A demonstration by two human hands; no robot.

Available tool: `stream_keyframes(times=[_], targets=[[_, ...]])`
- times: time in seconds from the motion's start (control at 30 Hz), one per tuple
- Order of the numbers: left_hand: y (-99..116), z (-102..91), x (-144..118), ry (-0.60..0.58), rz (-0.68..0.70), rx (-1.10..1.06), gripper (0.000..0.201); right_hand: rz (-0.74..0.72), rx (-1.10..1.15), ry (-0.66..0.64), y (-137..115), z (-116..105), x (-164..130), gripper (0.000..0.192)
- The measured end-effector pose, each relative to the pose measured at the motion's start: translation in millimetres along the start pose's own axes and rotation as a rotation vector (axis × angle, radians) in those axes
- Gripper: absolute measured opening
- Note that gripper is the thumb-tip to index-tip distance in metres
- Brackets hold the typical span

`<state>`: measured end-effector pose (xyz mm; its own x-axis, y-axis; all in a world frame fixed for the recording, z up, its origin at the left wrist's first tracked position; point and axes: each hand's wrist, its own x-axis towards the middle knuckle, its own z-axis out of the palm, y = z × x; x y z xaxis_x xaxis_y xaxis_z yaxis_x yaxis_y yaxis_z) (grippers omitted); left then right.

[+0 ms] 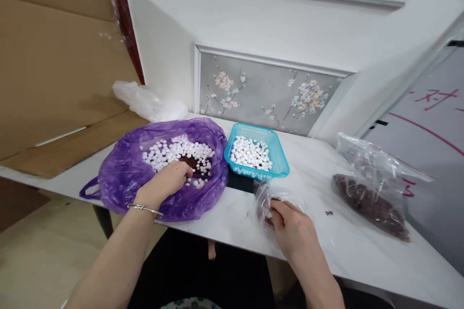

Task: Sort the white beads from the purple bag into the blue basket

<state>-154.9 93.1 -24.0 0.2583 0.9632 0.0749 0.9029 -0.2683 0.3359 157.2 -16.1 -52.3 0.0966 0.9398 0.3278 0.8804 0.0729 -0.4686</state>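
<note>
My left hand [168, 181] reaches into an open purple plastic bag [123, 174] on the white table, fingers curled down among white beads [170, 149] and some dark brown bits. A metal bangle sits on that wrist. My right hand [292, 227] rests near the table's front edge, its fingers pinching the mouth of a small clear plastic bag [264, 200] with a few dark pieces inside. A turquoise basket [279, 152] filled with white beads stands between the two bags, a little further back.
A larger clear bag [369, 193] of dark brown pieces lies at the right of the white table [326, 246]. A crumpled clear bag [145, 101] lies at the back left beside cardboard sheets [54, 82]. A whiteboard [435, 125] leans at the right wall.
</note>
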Motion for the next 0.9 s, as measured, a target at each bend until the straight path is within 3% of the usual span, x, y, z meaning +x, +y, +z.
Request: stream_keyframes(times=[0.13, 0.3, 0.37, 0.4, 0.43, 0.5, 0.6, 0.73, 0.9], targets=[[8, -4.7, 1, 0.043, 0.022, -0.018, 0.031, 0.058, 0.091, 0.018, 3, -10, -3, 0.032], [39, -20.5, -5, 0.234, 0.047, -0.115, 0.028, 0.111, 0.251, 0.008, 5, -17, -4, 0.036], [61, -20.2, -12, 0.306, 0.030, -0.324, 0.026, 0.152, 0.303, 0.020, 7, -17, -4, 0.034], [74, -17.5, -17, 0.312, 0.011, -0.534, 0.024, 0.170, 0.325, 0.032, 7, -17, -5, 0.031], [88, -13.5, -23, 0.264, -0.009, -0.808, 0.023, 0.184, 0.346, 0.047, 7, -18, -5, 0.027], [115, -2.5, -34, 0.031, -0.032, -1.291, 0.021, 0.198, 0.388, 0.079, 4, -19, -8, 0.021], [145, 14.2, -48, -0.297, -0.094, -1.729, 0.020, 0.202, 0.473, 0.113, -4, -25, -15, 0.014], [160, 27.4, -55, -0.453, -0.181, -1.907, 0.020, 0.147, 0.686, 0.128, -22, -39, -24, 0.008], [160, 31.2, -54, -0.513, -0.123, -1.941, 0.011, 0.115, 0.913, 0.070, -42, -52, -29, 0.005]])
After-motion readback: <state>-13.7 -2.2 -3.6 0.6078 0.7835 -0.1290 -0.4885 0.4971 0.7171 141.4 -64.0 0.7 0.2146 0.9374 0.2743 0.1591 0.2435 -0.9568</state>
